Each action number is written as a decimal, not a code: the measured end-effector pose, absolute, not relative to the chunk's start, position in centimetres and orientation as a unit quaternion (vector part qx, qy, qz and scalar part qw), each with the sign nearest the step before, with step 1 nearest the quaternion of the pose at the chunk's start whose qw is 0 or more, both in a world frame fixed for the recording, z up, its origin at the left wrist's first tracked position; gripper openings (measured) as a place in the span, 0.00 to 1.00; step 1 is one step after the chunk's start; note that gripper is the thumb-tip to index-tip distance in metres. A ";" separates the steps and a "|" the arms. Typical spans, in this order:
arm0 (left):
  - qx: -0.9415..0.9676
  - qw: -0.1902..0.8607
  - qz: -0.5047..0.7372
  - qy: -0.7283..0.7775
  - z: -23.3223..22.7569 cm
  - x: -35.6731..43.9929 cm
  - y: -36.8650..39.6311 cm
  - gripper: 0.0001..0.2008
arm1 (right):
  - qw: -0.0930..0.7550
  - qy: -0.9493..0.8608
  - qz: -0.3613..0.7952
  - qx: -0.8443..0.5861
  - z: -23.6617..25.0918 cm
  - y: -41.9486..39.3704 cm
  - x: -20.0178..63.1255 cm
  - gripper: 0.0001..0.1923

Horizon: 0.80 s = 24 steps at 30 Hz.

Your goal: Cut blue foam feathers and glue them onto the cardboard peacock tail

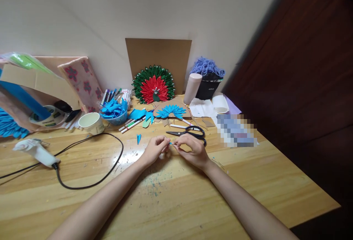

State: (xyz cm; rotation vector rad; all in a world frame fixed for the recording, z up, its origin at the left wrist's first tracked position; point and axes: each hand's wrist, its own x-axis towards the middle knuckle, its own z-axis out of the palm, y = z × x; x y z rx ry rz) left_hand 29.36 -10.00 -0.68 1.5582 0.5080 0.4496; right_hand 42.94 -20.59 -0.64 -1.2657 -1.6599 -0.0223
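My left hand (156, 150) and my right hand (191, 150) meet over the middle of the wooden table (248, 181). Between their fingertips they pinch a tiny blue paper piece (171, 143). Something small and white (162, 155) shows under my left fingers. Black scissors (190, 132) lie just beyond my right hand. A loose folded blue piece (138, 138) lies to the left of my left hand. Further back sits a half-made blue paper fan (171, 111) on brown card.
A white glue gun (35, 151) with a black cord (91, 181) lies at left. A cup (91, 123), a bowl of blue pieces (114, 110), markers (132, 124), a red-green paper peacock (153, 84), a yarn pot (207, 78) and paper rolls (220, 102) line the back.
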 end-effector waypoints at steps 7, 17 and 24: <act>0.686 0.661 0.205 0.224 -0.8 29.3 -10.0 0.17 | 0.499 -0.686 -0.008 -0.529 -0.6 -20.4 42.8 0.06; 0.680 0.647 0.247 0.241 -1.1 29.4 -10.1 0.14 | 0.527 -0.553 0.149 -0.628 -0.3 -20.1 42.6 0.06; 0.689 0.650 0.226 0.227 -1.7 29.5 -10.1 0.13 | 0.546 -0.538 0.170 -0.620 -0.5 -20.0 42.5 0.05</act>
